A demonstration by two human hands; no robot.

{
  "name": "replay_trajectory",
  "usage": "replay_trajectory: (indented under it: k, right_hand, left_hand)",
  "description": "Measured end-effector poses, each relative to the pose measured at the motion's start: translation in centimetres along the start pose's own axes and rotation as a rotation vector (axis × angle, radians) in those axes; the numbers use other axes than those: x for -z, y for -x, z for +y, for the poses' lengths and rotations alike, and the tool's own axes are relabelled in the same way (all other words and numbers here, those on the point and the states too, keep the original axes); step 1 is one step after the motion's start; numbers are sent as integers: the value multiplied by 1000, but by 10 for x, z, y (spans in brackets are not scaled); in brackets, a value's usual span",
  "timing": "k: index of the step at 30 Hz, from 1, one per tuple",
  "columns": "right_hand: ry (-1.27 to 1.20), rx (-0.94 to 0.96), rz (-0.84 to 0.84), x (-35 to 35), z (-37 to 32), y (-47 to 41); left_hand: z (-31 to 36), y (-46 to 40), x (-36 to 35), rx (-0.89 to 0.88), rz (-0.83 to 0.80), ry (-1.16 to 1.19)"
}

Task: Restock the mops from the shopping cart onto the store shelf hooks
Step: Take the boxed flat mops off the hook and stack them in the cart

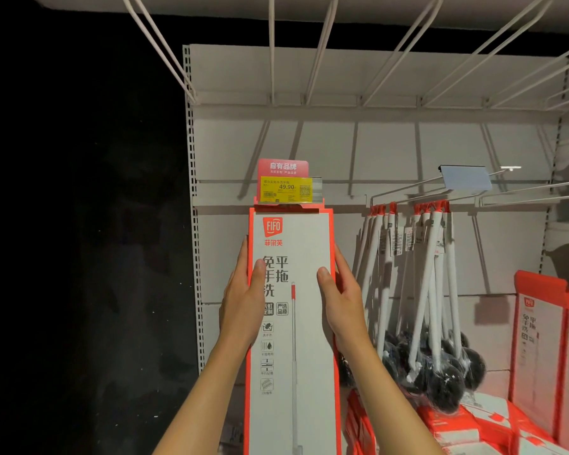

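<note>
A tall white mop box (296,323) with orange-red edges and a FIFO logo stands upright against the shelf back panel. Its top sits just under the hook carrying a yellow price tag (286,190) and a red brand sign. My left hand (243,303) grips the box's left edge, thumb on the front face. My right hand (342,300) grips the right edge the same way. The shopping cart is out of view.
Several white-handled brushes with black heads (431,290) hang from hooks to the right. More orange-and-white mop boxes (539,339) stand and lie at the lower right. Bare white wire hooks (319,50) jut out overhead. The area left of the shelf upright (194,224) is dark.
</note>
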State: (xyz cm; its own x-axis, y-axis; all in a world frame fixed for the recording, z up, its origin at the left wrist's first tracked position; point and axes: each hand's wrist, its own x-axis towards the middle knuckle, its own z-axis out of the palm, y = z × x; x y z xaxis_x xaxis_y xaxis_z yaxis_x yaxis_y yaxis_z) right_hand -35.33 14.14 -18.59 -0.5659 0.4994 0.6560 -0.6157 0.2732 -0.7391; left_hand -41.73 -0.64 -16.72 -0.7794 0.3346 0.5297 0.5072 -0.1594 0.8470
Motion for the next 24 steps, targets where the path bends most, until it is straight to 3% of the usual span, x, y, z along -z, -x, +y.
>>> replay_trajectory:
  k: [12,24]
  right_hand:
    - [-4,-101,23,-14,40,-46]
    - [19,-152,18,-11,87,-91]
  left_hand:
    - [-42,-63,-7,44,39,-98]
    - [-114,-60,-16,206,-71,48]
